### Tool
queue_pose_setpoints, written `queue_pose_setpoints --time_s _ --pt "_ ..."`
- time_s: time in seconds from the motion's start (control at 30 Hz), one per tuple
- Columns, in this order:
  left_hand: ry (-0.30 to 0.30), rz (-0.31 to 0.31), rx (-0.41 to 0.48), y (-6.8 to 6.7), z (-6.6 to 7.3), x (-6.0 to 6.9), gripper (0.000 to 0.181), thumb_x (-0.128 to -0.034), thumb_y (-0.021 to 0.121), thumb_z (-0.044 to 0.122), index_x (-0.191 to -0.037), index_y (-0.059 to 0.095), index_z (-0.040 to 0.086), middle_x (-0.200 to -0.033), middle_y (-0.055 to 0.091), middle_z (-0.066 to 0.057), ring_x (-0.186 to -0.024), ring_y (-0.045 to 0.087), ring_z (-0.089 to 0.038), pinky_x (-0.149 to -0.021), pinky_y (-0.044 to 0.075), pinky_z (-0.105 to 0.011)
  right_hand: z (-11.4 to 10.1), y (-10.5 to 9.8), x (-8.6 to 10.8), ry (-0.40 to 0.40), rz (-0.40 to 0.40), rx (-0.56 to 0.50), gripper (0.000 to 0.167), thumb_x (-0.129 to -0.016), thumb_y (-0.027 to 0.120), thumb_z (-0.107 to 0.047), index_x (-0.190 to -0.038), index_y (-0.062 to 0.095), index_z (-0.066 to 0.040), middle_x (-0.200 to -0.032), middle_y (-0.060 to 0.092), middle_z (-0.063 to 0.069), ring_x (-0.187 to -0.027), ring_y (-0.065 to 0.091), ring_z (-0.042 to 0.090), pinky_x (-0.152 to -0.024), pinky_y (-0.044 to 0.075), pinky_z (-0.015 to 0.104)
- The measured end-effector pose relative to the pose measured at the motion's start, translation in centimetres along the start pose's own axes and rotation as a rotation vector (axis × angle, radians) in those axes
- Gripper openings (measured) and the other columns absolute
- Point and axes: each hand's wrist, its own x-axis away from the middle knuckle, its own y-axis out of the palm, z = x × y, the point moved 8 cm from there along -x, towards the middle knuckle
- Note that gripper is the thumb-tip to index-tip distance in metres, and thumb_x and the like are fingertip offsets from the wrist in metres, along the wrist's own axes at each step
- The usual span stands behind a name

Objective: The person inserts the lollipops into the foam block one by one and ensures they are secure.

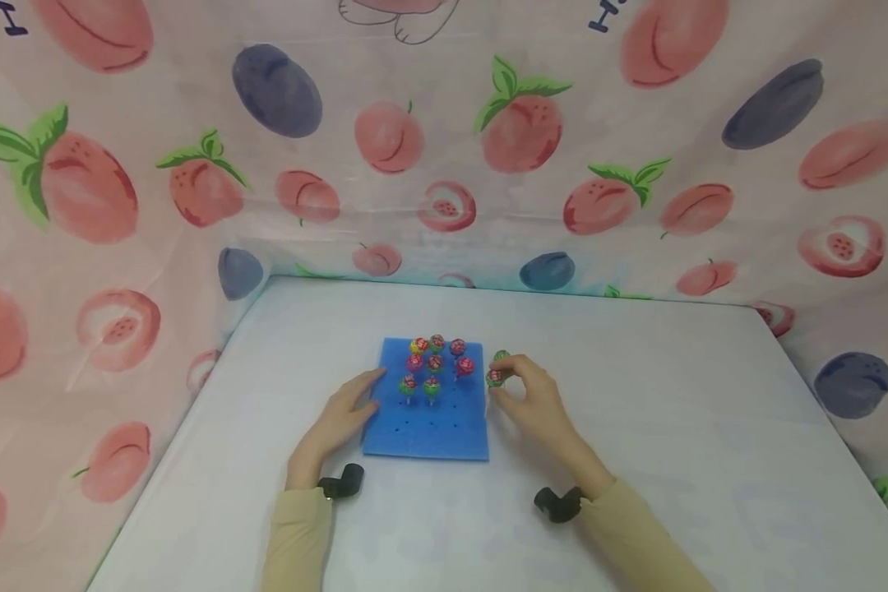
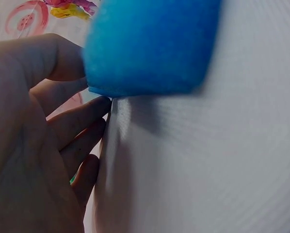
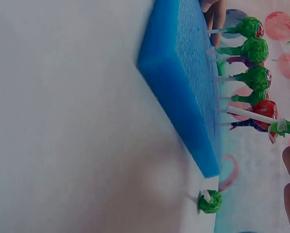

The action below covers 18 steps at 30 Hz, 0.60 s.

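Note:
A blue foam block (image 1: 422, 444) with small holes lies on the table. Several wrapped lollipops (image 1: 434, 363) stand in it, sticks down, towards its far part. My left hand (image 1: 342, 413) rests against the block's left edge, fingers fairly straight and touching its side. To the right of the block, my right hand (image 1: 534, 401) pinches a green-and-red lollipop (image 1: 495, 377) by its wrapped head. In the right wrist view its white stick (image 3: 251, 115) points towards the block. Another green lollipop (image 3: 210, 201) lies on the table beyond the block's right side, partly hidden by the right fingers in the head view.
The white table (image 1: 673, 427) spreads on all sides of the block. A fruit-patterned cloth (image 1: 444, 140) hangs along the back and sides. A black wrist camera (image 1: 343, 481) sits on the left wrist, another camera (image 1: 558, 504) on the right.

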Motion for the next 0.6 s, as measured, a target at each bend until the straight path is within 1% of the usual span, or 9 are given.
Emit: queue_pose_setpoints --time_s 0.07,0.17,0.3,0.47,0.6 --pt "-0.002 -0.001 0.006 -0.1 0.1 0.1 0.055 -0.0981 0.048 0.017 -0.151 0.032 0.018 -0.157 0.030 -0.013 -0.148 0.021 -0.037 -0.121 0.018 -0.057 -0.3 0.2 -0.1 -0.018 0.010 -0.003 0.035 -0.079 0.072 0.004 -0.110 0.061 -0.006 -0.100 0.066 0.006 -0.098 0.063 0.019 -0.094 0.053 0.044" --pt "-0.005 -0.004 0.009 -0.2 0.1 0.1 0.055 -0.0982 0.048 0.017 -0.151 0.032 0.017 -0.157 0.030 -0.013 -0.148 0.021 -0.037 -0.121 0.018 -0.057 -0.9 0.5 -0.3 -0.041 0.018 -0.036 0.033 -0.078 0.072 0.005 -0.107 0.061 -0.005 -0.097 0.065 0.005 -0.095 0.063 0.019 -0.092 0.053 0.044" --pt "-0.008 -0.006 0.007 -0.5 0.1 0.0 0.055 -0.0980 0.048 0.017 -0.151 0.033 0.017 -0.157 0.031 -0.013 -0.148 0.021 -0.037 -0.121 0.019 -0.057 -1.3 1.2 -0.8 -0.053 0.005 -0.064 0.031 -0.078 0.073 0.004 -0.105 0.060 -0.004 -0.093 0.064 0.004 -0.091 0.062 0.019 -0.088 0.051 0.046" --pt "-0.014 -0.016 0.011 -0.6 0.1 -0.2 0.055 -0.0981 0.047 0.017 -0.151 0.032 0.018 -0.158 0.030 -0.013 -0.148 0.020 -0.038 -0.120 0.018 -0.058 -1.3 2.0 -1.3 -0.042 -0.012 -0.047 0.031 -0.078 0.073 0.002 -0.104 0.059 -0.006 -0.093 0.064 0.004 -0.089 0.063 0.017 -0.087 0.053 0.046" --pt "-0.017 -0.021 0.013 -0.7 0.1 -0.4 0.055 -0.0983 0.047 0.017 -0.151 0.032 0.019 -0.158 0.030 -0.013 -0.148 0.020 -0.037 -0.120 0.018 -0.058 -1.1 2.6 -1.6 -0.024 -0.022 -0.009 0.033 -0.078 0.074 0.000 -0.106 0.060 -0.008 -0.095 0.063 0.003 -0.091 0.062 0.016 -0.089 0.050 0.041"
